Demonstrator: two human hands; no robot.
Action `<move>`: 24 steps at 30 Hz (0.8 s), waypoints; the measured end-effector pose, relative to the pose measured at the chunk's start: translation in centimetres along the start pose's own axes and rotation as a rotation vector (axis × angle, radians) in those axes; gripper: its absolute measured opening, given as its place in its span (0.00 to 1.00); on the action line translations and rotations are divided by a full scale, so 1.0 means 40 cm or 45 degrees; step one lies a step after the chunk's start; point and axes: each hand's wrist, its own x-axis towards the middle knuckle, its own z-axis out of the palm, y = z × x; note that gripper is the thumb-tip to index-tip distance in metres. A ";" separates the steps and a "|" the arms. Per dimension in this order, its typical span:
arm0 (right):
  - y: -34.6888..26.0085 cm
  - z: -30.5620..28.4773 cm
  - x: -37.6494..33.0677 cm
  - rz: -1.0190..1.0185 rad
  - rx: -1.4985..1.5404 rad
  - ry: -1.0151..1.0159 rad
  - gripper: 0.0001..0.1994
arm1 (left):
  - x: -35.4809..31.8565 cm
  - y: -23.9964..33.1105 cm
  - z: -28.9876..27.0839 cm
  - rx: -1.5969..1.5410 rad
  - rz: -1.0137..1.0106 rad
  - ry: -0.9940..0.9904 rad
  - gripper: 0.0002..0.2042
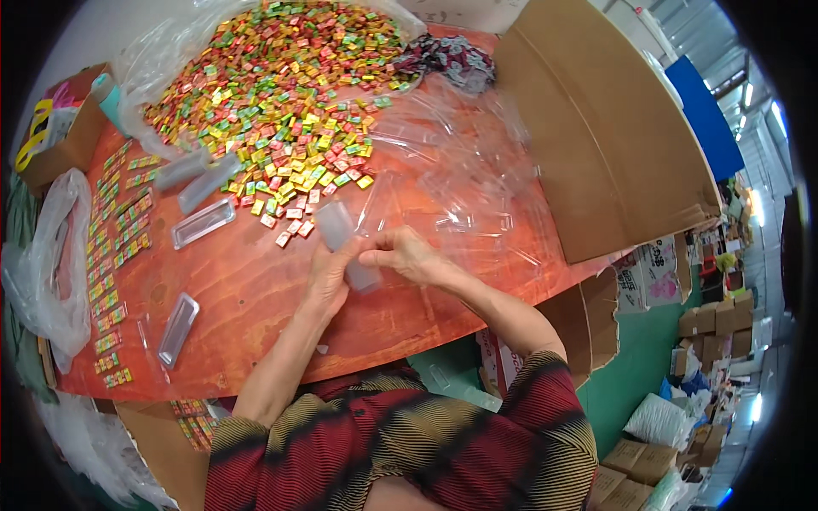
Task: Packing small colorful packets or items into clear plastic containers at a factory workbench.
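Over the table's near middle, my left hand (pixel 328 271) grips a long clear plastic tray (pixel 336 223), which slants past the fingers and shows again below the thumb. My right hand (pixel 411 258) is closed against the tray's side, its fingertips pinched together beside the left thumb. Just beyond the hands lie small wrapped pieces (pixel 294 226) in pale orange, at the near tip of a large heap of red, yellow and green pieces (pixel 294 111). Left of my left hand, one empty clear tray (pixel 203 223) lies near the heap and another (pixel 179 330) nearer the edge.
Loose clear plastic trays (pixel 477 204) cover the red table's right side, beside a tall cardboard box (pixel 596 128). Rows of wrapped pieces (pixel 104 281) line the left side, next to a clear plastic bag (pixel 60 264). A patterned cloth (pixel 456 64) lies beside the heap.
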 end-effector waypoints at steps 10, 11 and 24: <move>-0.001 -0.099 -0.032 -0.380 -1.086 0.363 0.05 | 0.005 -0.016 -0.070 -0.242 -0.349 0.009 0.19; 0.012 -0.164 -0.051 -0.419 -1.344 0.493 0.03 | -0.001 -0.007 -0.068 -0.238 -0.355 0.005 0.19; -0.041 -0.027 -0.132 0.042 -0.201 0.032 0.11 | -0.032 -0.049 0.015 -0.115 -0.261 -0.200 0.17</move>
